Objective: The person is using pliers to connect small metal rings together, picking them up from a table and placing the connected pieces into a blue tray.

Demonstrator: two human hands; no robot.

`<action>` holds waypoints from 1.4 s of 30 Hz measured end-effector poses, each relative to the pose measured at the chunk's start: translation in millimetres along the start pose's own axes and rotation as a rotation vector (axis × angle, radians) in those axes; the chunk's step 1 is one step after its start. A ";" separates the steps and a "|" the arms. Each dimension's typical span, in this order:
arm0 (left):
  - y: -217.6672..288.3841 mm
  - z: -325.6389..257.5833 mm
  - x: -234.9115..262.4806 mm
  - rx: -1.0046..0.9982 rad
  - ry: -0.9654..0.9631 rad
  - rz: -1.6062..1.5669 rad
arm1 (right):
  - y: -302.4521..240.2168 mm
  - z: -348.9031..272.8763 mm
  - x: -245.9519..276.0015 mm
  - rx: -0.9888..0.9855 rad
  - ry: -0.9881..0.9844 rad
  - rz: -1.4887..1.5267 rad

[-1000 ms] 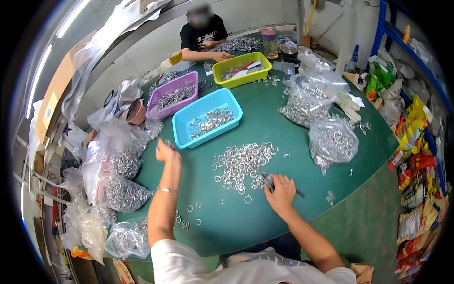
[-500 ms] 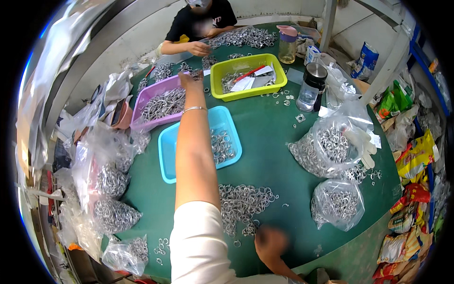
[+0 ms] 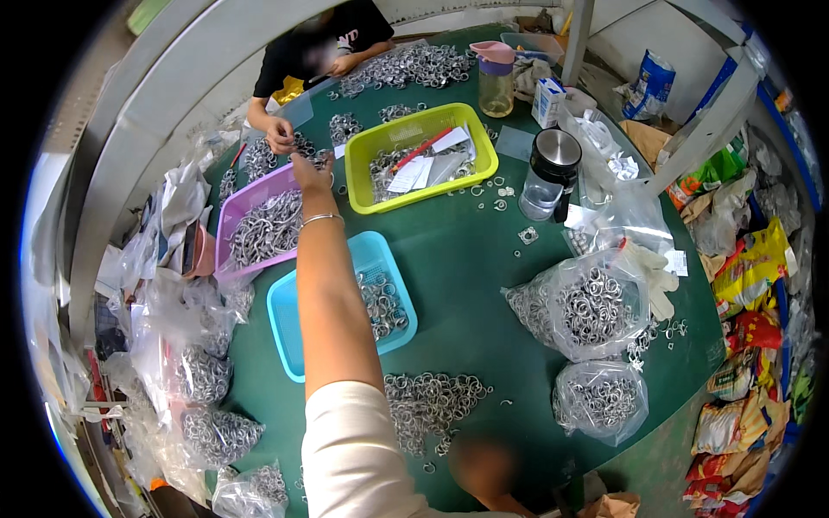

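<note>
My left arm reaches far across the green table. My left hand (image 3: 313, 175) is by the far right corner of a purple basket (image 3: 226, 250) of metal rings, fingers curled around several small metal rings (image 3: 320, 159). Under my forearm stands a light-blue basket (image 3: 285, 321), partly filled with rings. A loose heap of metal rings (image 3: 432, 404) lies on the near part of the table. Just right of its lower end is my right hand (image 3: 484, 466), too smeared to show its fingers. A co-worker's hand (image 3: 280, 135) is close beyond my left hand.
A yellow-green basket (image 3: 363, 205) holds rings, paper slips and a red pen. Clear bags of rings (image 3: 602, 306) stand at right, others (image 3: 207, 375) at left. A glass bottle (image 3: 542, 194) and a pink-lidded bottle (image 3: 496, 86) stand at the far right.
The whole view has shifted, so the table appears lower and further left. The co-worker's hand has moved left, closer to my left hand. My right hand has drawn slightly away from the heap.
</note>
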State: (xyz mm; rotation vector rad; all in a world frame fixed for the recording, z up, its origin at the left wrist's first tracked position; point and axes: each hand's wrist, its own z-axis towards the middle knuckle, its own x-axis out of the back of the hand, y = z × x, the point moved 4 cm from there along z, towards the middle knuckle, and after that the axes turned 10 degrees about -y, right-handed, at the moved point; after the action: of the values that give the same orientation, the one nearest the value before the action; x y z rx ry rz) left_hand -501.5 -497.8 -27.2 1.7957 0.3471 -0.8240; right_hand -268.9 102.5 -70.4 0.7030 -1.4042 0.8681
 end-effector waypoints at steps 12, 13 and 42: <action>-14.6 26.6 -12.1 -0.015 -0.066 0.042 | 15.7 16.6 29.1 -0.266 0.022 0.578; -17.2 25.8 -17.3 -0.030 -0.083 0.043 | 16.5 18.8 31.5 -0.265 0.016 0.580; -3.3 -1.7 -30.9 -0.128 -0.018 -0.349 | 25.2 37.9 44.2 -0.227 0.029 0.648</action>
State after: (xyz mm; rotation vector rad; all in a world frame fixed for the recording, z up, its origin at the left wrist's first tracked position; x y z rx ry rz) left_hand -525.0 -490.4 -8.3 1.6294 0.6999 -1.0339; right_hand -312.0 88.1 -26.0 0.0456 -1.7008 1.1808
